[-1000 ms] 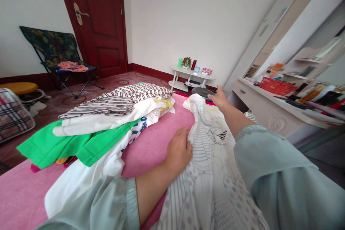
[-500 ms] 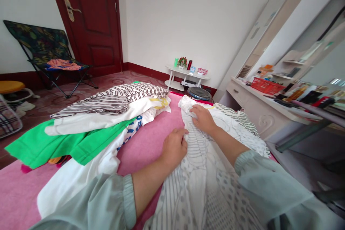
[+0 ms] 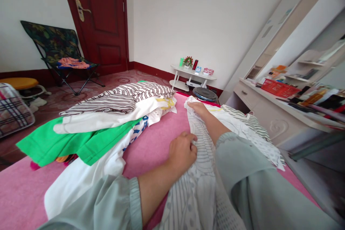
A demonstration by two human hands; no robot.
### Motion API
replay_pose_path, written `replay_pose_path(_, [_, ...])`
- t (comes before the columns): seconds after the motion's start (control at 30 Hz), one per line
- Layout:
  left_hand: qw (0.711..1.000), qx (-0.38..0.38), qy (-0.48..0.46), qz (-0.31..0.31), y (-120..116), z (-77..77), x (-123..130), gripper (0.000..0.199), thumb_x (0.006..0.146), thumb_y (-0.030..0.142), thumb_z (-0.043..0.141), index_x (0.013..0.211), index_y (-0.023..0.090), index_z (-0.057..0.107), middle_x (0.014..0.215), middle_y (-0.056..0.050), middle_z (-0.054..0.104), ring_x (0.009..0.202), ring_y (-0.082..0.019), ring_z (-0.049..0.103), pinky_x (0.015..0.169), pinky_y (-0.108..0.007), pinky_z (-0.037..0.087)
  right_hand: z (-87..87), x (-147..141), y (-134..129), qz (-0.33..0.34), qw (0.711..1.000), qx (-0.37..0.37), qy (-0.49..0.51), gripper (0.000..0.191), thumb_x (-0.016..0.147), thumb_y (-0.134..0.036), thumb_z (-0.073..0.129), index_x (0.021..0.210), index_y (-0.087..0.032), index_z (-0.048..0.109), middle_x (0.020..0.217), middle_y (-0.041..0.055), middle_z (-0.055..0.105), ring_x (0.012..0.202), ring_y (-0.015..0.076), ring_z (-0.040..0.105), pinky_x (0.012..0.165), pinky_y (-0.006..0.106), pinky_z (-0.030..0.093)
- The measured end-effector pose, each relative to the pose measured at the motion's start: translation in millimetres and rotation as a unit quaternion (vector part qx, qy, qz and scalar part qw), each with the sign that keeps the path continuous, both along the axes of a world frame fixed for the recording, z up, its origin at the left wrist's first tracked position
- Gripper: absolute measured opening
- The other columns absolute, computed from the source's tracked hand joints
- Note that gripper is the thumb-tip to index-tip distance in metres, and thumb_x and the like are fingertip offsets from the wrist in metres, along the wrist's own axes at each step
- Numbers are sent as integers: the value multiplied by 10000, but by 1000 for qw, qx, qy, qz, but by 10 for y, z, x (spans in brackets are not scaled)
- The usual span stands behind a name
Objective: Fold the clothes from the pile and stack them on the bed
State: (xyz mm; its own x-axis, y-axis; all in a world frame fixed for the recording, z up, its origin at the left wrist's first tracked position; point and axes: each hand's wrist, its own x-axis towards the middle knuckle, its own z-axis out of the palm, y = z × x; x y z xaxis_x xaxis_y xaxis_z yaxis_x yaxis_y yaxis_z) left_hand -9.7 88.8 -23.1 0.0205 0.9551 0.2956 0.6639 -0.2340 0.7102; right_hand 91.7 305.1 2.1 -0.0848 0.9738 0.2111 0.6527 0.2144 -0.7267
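A white garment with grey stripes and dots (image 3: pixel 198 183) lies lengthwise on the pink bedcover (image 3: pixel 159 133), running from its far edge toward me. My left hand (image 3: pixel 183 151) is closed at the garment's left edge, with its fingers curled on the cloth. Farther off, my right hand (image 3: pixel 199 109) rests at the garment's far end, its fingertips on the white fabric. To the left is a heap of clothes: a striped garment (image 3: pixel 115 99) on top, white cloth beneath, then a green garment (image 3: pixel 88 140) and a white one (image 3: pixel 86 179).
Right of my arm lie more striped and dotted clothes (image 3: pixel 245 122). A dresser (image 3: pixel 275 122) with a red basket (image 3: pixel 279 88) stands at the right. Beyond the bed are a small white shelf (image 3: pixel 194 73), a folding chair (image 3: pixel 54 43) and a red door (image 3: pixel 99 18).
My right hand has reached forward along the garment to its far end, and the right sleeve now covers more of the cloth. The whole view has shifted slightly.
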Motion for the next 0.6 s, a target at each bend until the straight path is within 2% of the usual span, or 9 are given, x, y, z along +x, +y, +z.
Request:
replay_pose_path(0.07, [1000,0,-2,0,-3,2,-2,340,728,127,492,999,246,661,882,-17,619,727,-162,578,683,-269,424,40,40,32,-25,998,-6,54,322,732,-464,599,711,-154,683,618,36,643,647,188,615,605,294,504])
replay_pose_path(0.13, [1000,3,-5,1,-6,3,-6,343,725,129,492,999,246,661,875,-16,619,727,-163,577,682,-270,425,104,113,62,-51,994,6,101,290,742,-415,587,729,-139,672,598,32,631,618,177,607,573,277,499])
replay_pose_path(0.23, [1000,7,-16,6,-3,6,-15,349,709,123,491,991,236,662,863,-15,621,717,-163,573,674,-270,427,219,279,142,-85,984,39,149,262,721,-373,603,821,-140,666,698,26,661,687,166,622,628,255,510])
replay_pose_path(0.33, [999,11,-37,16,14,6,-22,342,704,116,483,978,209,666,895,-26,628,740,-163,578,688,-267,437,273,442,251,-110,980,58,153,328,693,-340,621,943,-130,645,884,49,677,804,171,635,711,259,519])
replay_pose_path(0.4, [999,14,-43,25,29,6,-24,334,709,115,476,973,191,665,921,-38,633,764,-168,583,706,-269,443,233,517,312,-116,982,62,133,401,685,-308,625,1037,-115,615,1034,84,654,906,182,629,779,272,514])
replay_pose_path(0.5, [999,12,-32,31,45,6,-21,322,717,115,474,972,175,661,930,-50,638,776,-175,589,718,-275,449,59,578,341,-109,989,66,74,473,693,-284,620,1137,-125,575,1225,117,574,1067,206,577,896,313,473])
replay_pose_path(0.6, [1000,1,-11,26,50,3,-16,318,720,114,481,975,176,660,941,-54,642,759,-177,595,716,-281,455,-161,626,291,-94,994,59,-15,472,696,-296,634,1133,-121,592,1288,154,530,1175,262,506,988,385,399])
